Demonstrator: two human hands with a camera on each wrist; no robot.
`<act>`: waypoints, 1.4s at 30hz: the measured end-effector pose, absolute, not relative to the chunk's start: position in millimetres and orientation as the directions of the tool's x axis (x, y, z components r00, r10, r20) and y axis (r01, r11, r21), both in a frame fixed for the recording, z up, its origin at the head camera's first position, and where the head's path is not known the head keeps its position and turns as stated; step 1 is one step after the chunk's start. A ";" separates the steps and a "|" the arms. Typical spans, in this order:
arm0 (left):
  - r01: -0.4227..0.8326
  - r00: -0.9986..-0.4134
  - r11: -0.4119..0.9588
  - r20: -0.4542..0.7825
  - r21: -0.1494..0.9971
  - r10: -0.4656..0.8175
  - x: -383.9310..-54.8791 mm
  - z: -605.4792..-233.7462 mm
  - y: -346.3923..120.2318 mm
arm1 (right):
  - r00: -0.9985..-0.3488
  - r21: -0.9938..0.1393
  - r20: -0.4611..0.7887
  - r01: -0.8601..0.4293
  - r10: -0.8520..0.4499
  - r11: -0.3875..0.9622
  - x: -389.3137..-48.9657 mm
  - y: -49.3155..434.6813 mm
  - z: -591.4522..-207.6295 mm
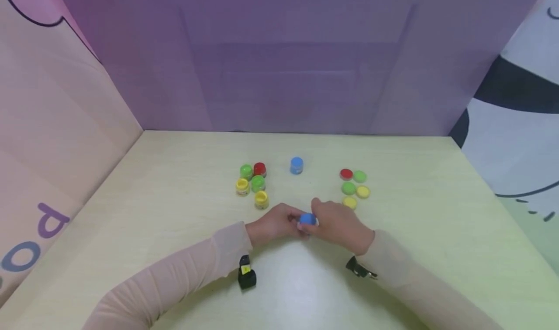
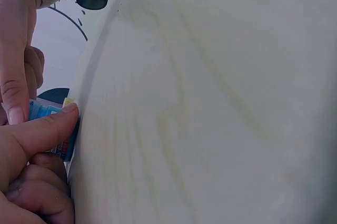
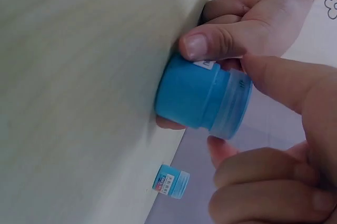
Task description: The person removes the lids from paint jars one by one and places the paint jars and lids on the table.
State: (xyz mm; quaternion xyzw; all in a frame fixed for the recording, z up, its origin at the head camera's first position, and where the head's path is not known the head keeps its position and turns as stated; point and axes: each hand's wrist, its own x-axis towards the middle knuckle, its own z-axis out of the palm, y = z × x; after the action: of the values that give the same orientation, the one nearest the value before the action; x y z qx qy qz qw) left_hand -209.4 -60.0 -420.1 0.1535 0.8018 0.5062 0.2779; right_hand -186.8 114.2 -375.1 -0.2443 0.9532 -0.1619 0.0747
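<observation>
A small blue jar (image 3: 187, 95) stands on the table between both hands, a label partly showing on its side. My left hand (image 1: 281, 222) grips its body, with the thumb across the front in the right wrist view. At the translucent blue lid (image 3: 231, 105), still on the jar, my right hand (image 1: 338, 223) pinches the rim between thumb and forefinger, its other fingers curled. Farther back stands a second blue jar (image 1: 297, 165) with its lid on. The left wrist view shows the held jar mostly hidden behind fingers.
Left of centre stand several open jars: a yellow jar (image 1: 261, 200), another yellow, a green jar (image 1: 258, 183), another green and a red jar (image 1: 259, 169). On the right lie loose lids, including a red lid (image 1: 346, 174), a green lid (image 1: 348, 188) and a yellow lid (image 1: 363, 191).
</observation>
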 end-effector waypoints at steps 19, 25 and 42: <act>-0.017 -0.794 0.467 -0.296 0.884 0.530 -210.1 -419.8 -60.0 | -0.706 -0.367 -0.036 -0.649 -0.708 0.666 -193.6 128.2 -374.9; -0.046 -0.804 0.455 -0.303 0.889 0.512 -207.7 -417.0 -60.0 | -0.675 -0.390 -0.032 -0.671 -0.738 0.631 -193.0 133.1 -371.8; -0.031 -0.813 0.456 -0.289 0.889 0.506 -207.8 -419.7 -59.1 | -0.853 -0.383 -0.013 -0.477 -0.521 0.791 -183.9 118.0 -379.5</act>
State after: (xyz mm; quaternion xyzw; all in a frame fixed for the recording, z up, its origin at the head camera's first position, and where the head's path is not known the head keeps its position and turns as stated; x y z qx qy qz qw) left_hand -207.8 -59.1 -419.7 0.1466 0.8099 0.5003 0.2688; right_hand -183.9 118.0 -379.5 -0.2642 0.9445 -0.1863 0.0589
